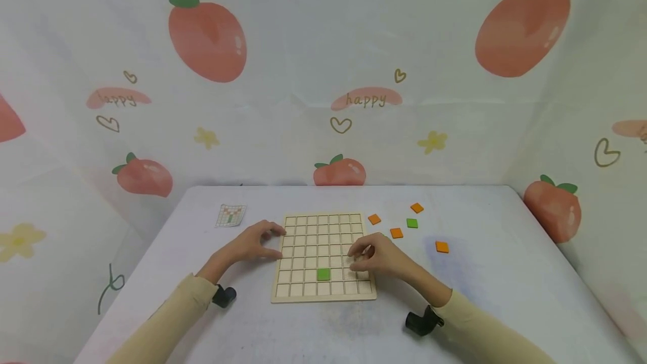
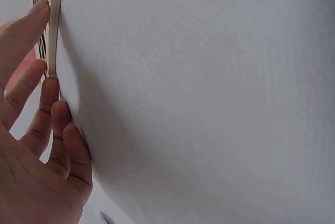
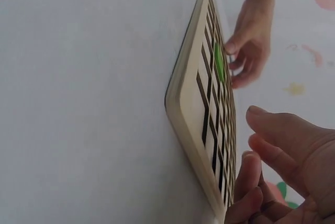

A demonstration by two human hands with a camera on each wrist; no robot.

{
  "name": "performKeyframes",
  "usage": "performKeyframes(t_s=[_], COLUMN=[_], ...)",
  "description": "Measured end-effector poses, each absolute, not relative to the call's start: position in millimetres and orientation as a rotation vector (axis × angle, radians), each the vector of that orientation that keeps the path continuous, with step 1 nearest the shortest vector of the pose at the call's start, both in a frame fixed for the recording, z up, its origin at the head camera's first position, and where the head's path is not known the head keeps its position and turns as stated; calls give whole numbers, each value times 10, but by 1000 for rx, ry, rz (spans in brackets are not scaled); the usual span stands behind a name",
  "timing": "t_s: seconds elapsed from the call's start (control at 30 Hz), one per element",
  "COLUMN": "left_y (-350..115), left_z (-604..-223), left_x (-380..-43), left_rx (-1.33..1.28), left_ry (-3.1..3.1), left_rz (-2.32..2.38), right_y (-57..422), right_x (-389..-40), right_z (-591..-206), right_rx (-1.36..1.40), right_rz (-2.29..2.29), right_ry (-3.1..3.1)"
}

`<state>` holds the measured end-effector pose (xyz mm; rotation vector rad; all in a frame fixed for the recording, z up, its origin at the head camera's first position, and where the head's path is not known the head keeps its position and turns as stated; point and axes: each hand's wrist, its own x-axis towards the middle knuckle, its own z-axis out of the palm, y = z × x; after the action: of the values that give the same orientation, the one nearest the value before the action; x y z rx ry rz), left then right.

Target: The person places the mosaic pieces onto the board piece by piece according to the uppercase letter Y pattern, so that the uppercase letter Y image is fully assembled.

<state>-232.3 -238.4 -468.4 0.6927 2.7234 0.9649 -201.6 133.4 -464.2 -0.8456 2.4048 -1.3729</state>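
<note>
A pale cloth (image 1: 283, 44) printed with red fruit, small hearts, yellow flowers and the word "happy" hangs behind a white surface (image 1: 485, 285). The board (image 1: 324, 250) lies flat in the middle of it, between the two hands. It looks light and stiff, thin enough to slide if nudged, and best held by its raised outer edge. The left hand (image 1: 255, 242) touches that edge on the left side, thumb and fingers spread apart along it. The right hand (image 1: 381, 256) is over the board's right side, its fingers bent and apart from the thumb; the right wrist view shows nothing between them.

The board looks like bare, pale wood, with rounded corners and thin raised ribs dividing it into square cells. One green tile (image 1: 323, 274) sits in a cell toward the near side. To the right lie four orange tiles (image 1: 396, 233) and a loose green tile (image 1: 412, 223); a further sliver of green shows behind the right hand. All are flat squares, probably light, hard and smooth, so easiest to pinch by opposite edges. The card (image 1: 231, 215) at far left, with a small coloured grid pattern, seems thin and bendable.
</note>
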Motion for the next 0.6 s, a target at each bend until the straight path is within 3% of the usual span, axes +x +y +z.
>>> performKeyframes(t_s=[0.6], left_y=[-2403], left_z=[-4666], left_x=[-2319], left_rx=[747], left_ry=[2709], left_rz=[966], right_y=[2014], right_x=[-2283], right_z=[-4667], right_rx=[-715], right_rz=[-1399], right_ry=[2549])
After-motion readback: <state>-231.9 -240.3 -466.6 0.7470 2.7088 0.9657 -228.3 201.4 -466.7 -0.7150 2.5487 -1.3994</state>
